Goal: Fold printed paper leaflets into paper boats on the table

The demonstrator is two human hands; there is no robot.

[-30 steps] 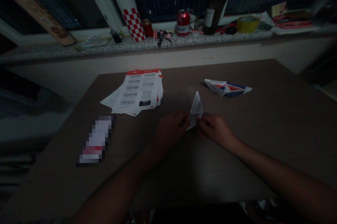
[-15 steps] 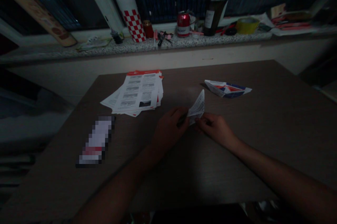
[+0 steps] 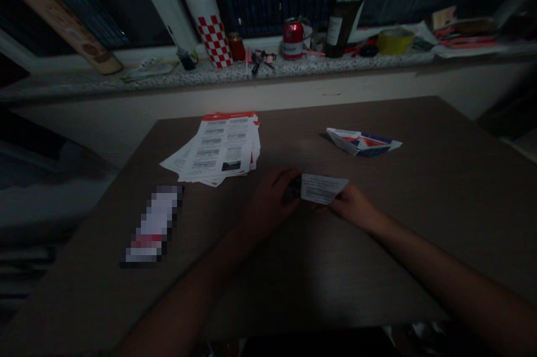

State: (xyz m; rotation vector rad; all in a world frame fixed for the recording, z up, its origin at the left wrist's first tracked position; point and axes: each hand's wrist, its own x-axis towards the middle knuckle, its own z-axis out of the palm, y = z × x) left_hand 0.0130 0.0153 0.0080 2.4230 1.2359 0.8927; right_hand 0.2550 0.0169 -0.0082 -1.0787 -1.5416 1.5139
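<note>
A small folded piece of printed paper [image 3: 323, 188] is between my two hands above the table. My right hand [image 3: 354, 206] grips its right side, with the fingertips partly hidden behind the paper. At the left edge, the curled fingers and thumb of my left hand [image 3: 272, 197] meet the paper; dim light blurs the exact contact. Beyond my right hand, a folded paper boat [image 3: 363, 143] in white, blue and red rests on the table.
A stack of printed sheets [image 3: 218, 147] lies at the back left of the table [image 3: 403, 267]. Nearer me on the left is a pixelated phone-shaped object [image 3: 153, 225]. Along the windowsill stand a checkered bottle [image 3: 212, 32], a red can [image 3: 292, 39] and yellow tape [image 3: 394, 42].
The folded paper has turned from standing upright to a flatter, wider face leaning right. My right hand has shifted slightly right; my left hand stays nearly in place.
</note>
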